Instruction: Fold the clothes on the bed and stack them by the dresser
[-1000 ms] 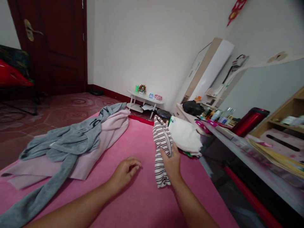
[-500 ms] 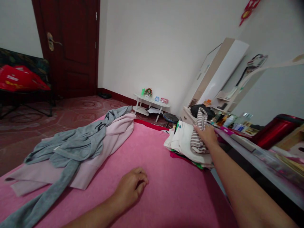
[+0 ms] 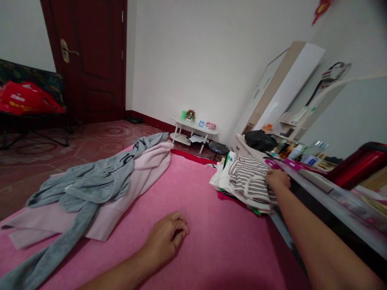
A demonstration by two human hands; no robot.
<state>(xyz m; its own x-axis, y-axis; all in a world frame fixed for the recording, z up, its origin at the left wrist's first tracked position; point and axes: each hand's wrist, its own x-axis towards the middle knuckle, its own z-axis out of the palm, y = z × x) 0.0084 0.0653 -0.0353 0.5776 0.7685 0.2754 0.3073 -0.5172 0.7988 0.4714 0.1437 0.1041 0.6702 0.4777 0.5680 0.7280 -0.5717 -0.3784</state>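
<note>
A brown-and-white striped garment lies spread over a stack of folded white clothes, with green and dark pink edges showing beneath. At the garment's right edge is my right hand, its fingers curled down on the cloth; the fingertips are partly hidden. My left hand rests on the pink bedspread, loosely curled and holding nothing, with a gap between thumb and fingers. To its left, a grey hooded top lies crumpled on a pale pink garment.
A dressing table with bottles, a black bag and a red cylindrical object stands close along the right. Beyond the bed are a low white table and a round stool. A chair with a red bag is at left.
The striped garment, formerly folded upright in my right hand, now lies flatter across the stack. My right hand has moved right and slightly down. My left hand has stayed in place.
</note>
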